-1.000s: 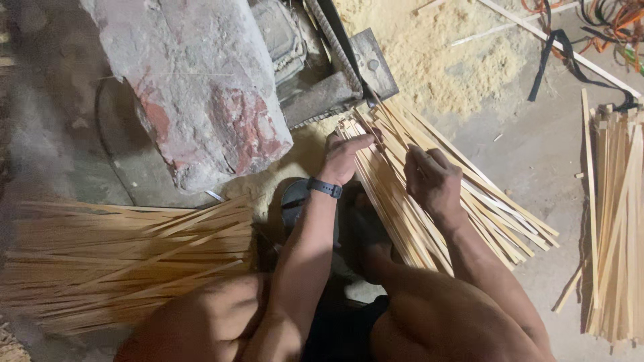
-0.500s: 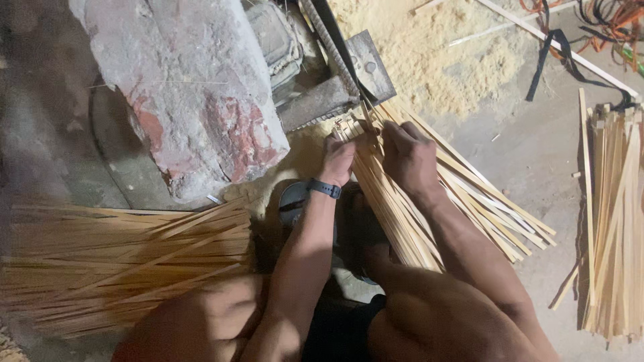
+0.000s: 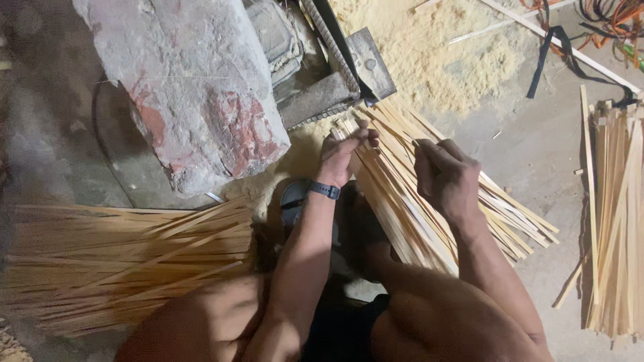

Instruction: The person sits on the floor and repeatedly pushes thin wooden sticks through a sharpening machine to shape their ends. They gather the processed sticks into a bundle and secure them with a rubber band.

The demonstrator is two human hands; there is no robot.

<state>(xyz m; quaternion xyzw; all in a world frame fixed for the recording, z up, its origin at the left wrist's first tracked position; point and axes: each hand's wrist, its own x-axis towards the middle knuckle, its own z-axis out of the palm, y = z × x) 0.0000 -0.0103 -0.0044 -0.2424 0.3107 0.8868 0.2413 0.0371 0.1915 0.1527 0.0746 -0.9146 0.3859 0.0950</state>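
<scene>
My left hand (image 3: 345, 151) pinches the top ends of the thin wood strips (image 3: 402, 194) at 12 o'clock. My right hand (image 3: 446, 177) is curled on the strips at 2 o'clock; can't tell how tight. I'd keep the ends even & pull just 1 strip, slow.

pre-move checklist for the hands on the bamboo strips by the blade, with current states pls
1. Left hand pinching the strip ends near the metal blade block: ok.
2. Right hand closed over the strip bundle: ok; what its fingers hold cannot be seen.
3. Fingers apart from the blade edge: cannot tell, the gap is small.
4. Bundle aligned: not ok, far ends fan out.
5. Left pile and right pile apart from the hands: ok.
</scene>
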